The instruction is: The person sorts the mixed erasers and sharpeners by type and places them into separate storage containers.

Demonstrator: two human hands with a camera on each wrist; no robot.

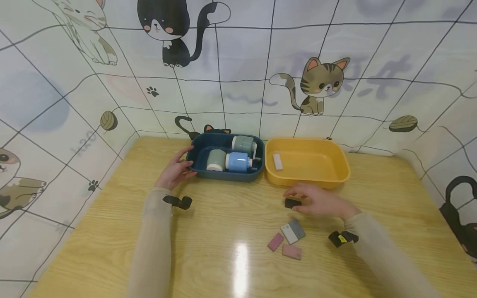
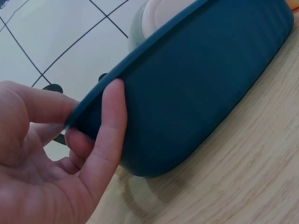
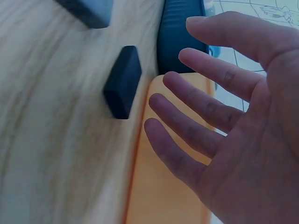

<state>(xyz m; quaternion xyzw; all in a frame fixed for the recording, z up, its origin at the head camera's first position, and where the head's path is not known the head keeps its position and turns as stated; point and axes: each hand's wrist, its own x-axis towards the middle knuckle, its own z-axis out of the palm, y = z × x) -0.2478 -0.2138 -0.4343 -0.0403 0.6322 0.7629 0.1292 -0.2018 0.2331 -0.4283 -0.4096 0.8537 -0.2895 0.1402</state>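
Note:
My left hand (image 1: 175, 169) grips the left end of a dark blue tray (image 1: 223, 176). In the left wrist view the thumb (image 2: 110, 121) lies on the tray's outer wall (image 2: 196, 84) and the fingers curl over its rim. My right hand (image 1: 316, 200) hovers with fingers spread just above a small black block (image 1: 292, 203) lying on the wooden table. The right wrist view shows the hand (image 3: 224, 116) holding nothing and apart from the black block (image 3: 122, 81). A yellow tray (image 1: 309, 180) stands right behind it, holding one pale block (image 1: 277, 162).
The blue tray holds three cylinders: green (image 1: 216, 160), blue (image 1: 237, 162) and grey-green (image 1: 244, 144). Near the table's front lie a grey block (image 1: 297, 228), a white block (image 1: 289, 234) and two pink blocks (image 1: 275, 241). Cat-patterned walls enclose the table.

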